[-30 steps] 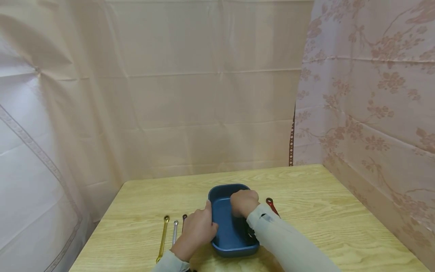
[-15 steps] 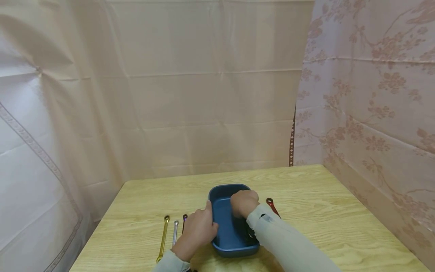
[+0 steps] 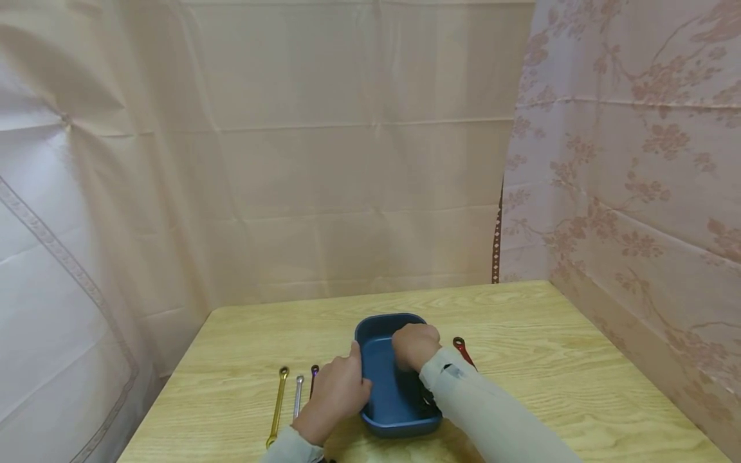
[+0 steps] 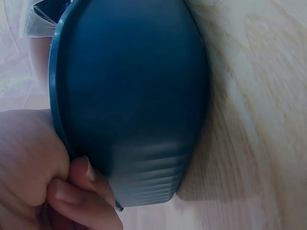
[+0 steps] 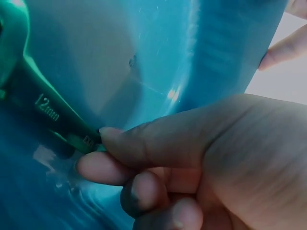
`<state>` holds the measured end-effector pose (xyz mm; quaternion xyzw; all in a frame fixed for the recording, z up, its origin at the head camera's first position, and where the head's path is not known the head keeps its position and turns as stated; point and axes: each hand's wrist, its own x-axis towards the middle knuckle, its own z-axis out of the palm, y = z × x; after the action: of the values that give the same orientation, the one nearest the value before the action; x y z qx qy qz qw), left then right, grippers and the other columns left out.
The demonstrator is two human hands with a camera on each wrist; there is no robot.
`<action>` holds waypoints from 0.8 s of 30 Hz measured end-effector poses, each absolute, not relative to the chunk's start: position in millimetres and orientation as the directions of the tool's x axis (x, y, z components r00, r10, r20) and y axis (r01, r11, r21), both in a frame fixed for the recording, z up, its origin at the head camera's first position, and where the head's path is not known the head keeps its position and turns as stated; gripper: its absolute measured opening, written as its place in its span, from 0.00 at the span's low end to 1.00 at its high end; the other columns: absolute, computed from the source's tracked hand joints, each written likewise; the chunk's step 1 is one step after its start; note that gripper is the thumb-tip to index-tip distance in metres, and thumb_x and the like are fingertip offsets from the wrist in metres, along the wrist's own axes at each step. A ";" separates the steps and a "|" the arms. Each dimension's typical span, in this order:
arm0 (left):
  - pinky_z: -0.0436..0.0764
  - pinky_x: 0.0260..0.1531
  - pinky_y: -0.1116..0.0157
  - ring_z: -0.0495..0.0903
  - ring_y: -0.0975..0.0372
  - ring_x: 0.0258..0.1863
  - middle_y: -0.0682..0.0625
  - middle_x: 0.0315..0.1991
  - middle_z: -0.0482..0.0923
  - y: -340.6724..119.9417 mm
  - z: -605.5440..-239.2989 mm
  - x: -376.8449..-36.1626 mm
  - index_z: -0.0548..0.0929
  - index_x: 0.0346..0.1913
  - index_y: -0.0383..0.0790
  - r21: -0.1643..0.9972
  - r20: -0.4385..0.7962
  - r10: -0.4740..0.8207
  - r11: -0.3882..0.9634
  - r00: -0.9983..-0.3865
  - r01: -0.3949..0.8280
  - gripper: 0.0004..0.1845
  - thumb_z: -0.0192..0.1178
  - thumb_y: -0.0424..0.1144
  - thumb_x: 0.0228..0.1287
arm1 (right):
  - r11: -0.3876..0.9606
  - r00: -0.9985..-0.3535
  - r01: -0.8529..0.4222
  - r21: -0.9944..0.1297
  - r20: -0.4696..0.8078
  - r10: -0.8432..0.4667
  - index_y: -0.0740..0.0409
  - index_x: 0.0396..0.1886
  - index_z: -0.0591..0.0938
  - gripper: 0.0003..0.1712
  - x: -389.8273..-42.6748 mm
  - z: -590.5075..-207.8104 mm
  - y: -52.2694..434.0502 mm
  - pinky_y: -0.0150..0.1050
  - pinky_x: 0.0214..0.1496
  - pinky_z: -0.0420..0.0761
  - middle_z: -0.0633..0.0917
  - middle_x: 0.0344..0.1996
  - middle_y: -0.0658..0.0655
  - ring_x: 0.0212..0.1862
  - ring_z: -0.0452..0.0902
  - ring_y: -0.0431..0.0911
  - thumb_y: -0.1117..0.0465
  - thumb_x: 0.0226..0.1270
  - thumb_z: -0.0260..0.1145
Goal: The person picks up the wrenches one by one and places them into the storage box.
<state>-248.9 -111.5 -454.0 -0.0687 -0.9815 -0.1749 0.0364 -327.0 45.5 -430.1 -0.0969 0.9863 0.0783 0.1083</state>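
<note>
A dark blue rectangular tray [image 3: 386,317] stands on the wooden table near its front. My left hand [image 3: 338,389] grips the tray's left rim, thumb over the edge; in the left wrist view its curled fingers [image 4: 84,184] press against the tray's outer wall [image 4: 134,96]. My right hand [image 3: 415,346] reaches down inside the tray. In the right wrist view its thumb and fingers [image 5: 103,148] pinch the end of a green wrench [image 5: 45,108] marked 12mm, which lies on the tray floor [image 5: 96,48].
A gold wrench [image 3: 277,406], a silver wrench [image 3: 298,395] and a purple wrench [image 3: 313,376] lie side by side left of the tray. A red wrench [image 3: 463,350] lies at its right side. Cloth curtains close the table's back and right.
</note>
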 end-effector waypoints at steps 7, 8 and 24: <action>0.67 0.16 0.61 0.70 0.58 0.15 0.49 0.18 0.72 -110.8 -454.0 -248.6 0.64 0.76 0.27 0.339 0.103 0.127 0.928 -0.987 0.155 0.41 0.63 0.42 0.63 | 0.971 -0.961 -0.210 0.117 -0.205 -0.183 0.50 0.25 0.83 0.11 -323.9 -428.7 46.9 0.41 0.28 0.76 0.81 0.23 0.51 0.24 0.72 0.44 0.56 0.68 0.70; 0.67 0.16 0.61 0.70 0.58 0.15 0.49 0.19 0.73 -110.6 -454.1 -248.9 0.64 0.76 0.27 0.340 0.101 0.125 0.928 -0.987 0.152 0.41 0.63 0.42 0.63 | 0.971 -0.962 -0.209 0.114 -0.201 -0.183 0.50 0.25 0.83 0.11 -323.9 -428.9 47.0 0.41 0.28 0.76 0.81 0.24 0.51 0.24 0.72 0.44 0.56 0.68 0.70; 0.68 0.16 0.61 0.71 0.58 0.16 0.49 0.20 0.73 -110.1 -454.3 -249.7 0.63 0.77 0.28 0.340 0.083 0.118 0.930 -0.990 0.139 0.42 0.64 0.43 0.64 | 0.978 -0.969 -0.192 0.081 -0.172 -0.176 0.52 0.26 0.85 0.09 -322.2 -427.4 47.2 0.43 0.30 0.79 0.81 0.25 0.51 0.26 0.74 0.45 0.58 0.68 0.70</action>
<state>-249.7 -110.1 -454.3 -0.0655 -0.9818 -0.1754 0.0307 -322.2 47.2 -427.4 -0.0927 0.9911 0.0484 0.0823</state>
